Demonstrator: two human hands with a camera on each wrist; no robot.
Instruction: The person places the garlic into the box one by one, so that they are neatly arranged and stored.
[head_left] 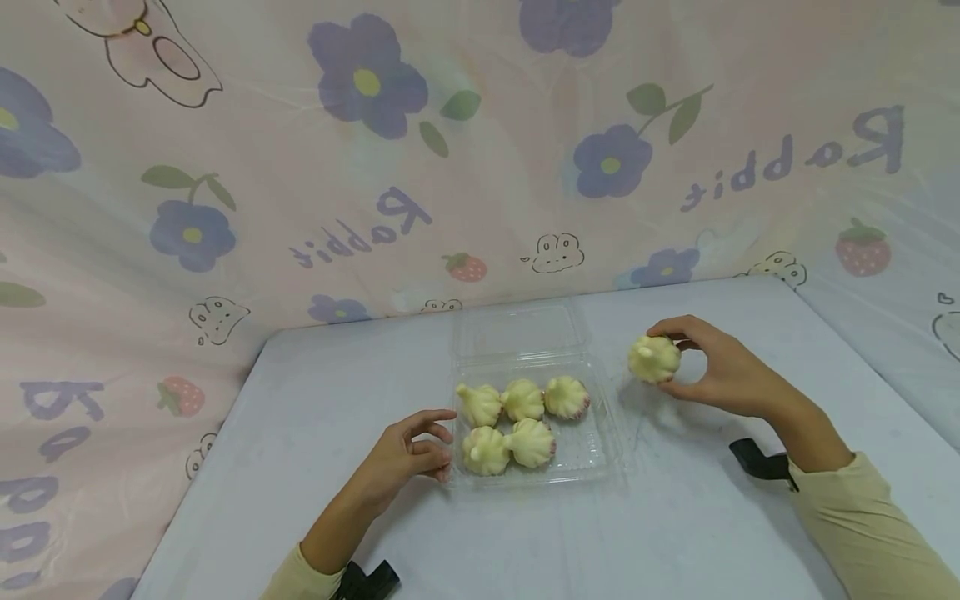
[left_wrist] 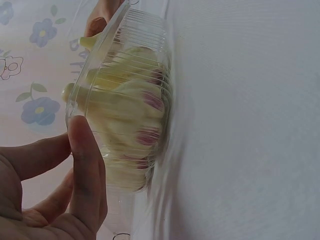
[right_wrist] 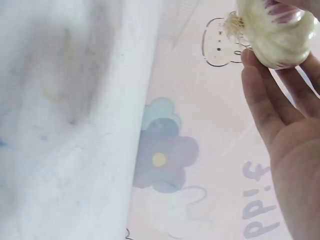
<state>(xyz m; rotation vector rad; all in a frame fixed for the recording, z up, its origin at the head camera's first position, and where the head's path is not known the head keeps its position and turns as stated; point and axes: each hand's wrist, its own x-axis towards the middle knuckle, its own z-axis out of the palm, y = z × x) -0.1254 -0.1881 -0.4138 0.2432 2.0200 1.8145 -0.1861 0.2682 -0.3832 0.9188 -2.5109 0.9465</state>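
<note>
A clear plastic clamshell box (head_left: 581,450) sits on the table with its lid folded back and several pale garlic bulbs (head_left: 522,400) inside, in two rows. At the box's left wall, my left hand (head_left: 412,454) has its fingertips touching the rim, fingers loosely bent; the left wrist view shows a fingertip (left_wrist: 80,132) right at the rim's edge. To the right of the box, my right hand (head_left: 723,367) holds one garlic bulb (head_left: 654,359) above the table, between thumb and fingers. In the right wrist view that bulb (right_wrist: 277,37) shows its purple-streaked skin and root tuft.
The white-covered table (head_left: 360,375) extends around the box. A printed cloth (head_left: 487,167) with flowers and rabbits hangs behind and at the sides. The clear lid (head_left: 519,329) lies open toward the back. Black wrist devices (head_left: 759,460) sit at both sleeves.
</note>
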